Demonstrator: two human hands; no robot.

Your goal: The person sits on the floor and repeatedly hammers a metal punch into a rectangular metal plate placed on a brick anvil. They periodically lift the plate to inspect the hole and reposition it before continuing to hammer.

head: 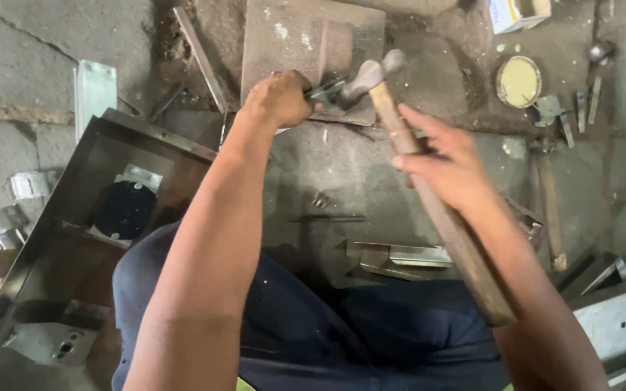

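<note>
Hammering at the flat steel block point(306, 43) on the floor: right hand point(447, 170) has its grip wrapped narrow around the wooden handle of the hammer point(418, 170), with the steel head up at the block's near edge, just right of the workpiece. Left hand point(280, 98) is fisted tight on a small metal piece point(327, 90) and pins it on the block's near edge; the part's shape is mostly hidden by the fist and the hammer head. Progress, as a judgement: the piece sits in place on the block and is mid-forming; I can't tell how close to finished it is. Bent strips point(400, 257) lie on the floor below the block, near the person's knees, and may be finished or waiting stock. A dark open metal box point(96, 239) stands lower left of the block with a black round part inside. Shiny curved clips point(9, 206) lie far left of the block. Packaging: a small white and blue carton point(516, 14) sits upper right of the block at the frame's top edge, print not readable. A round open tin point(519, 81) of yellowish paste is right of the block, with small metal bits point(570, 116) beside it.
</note>
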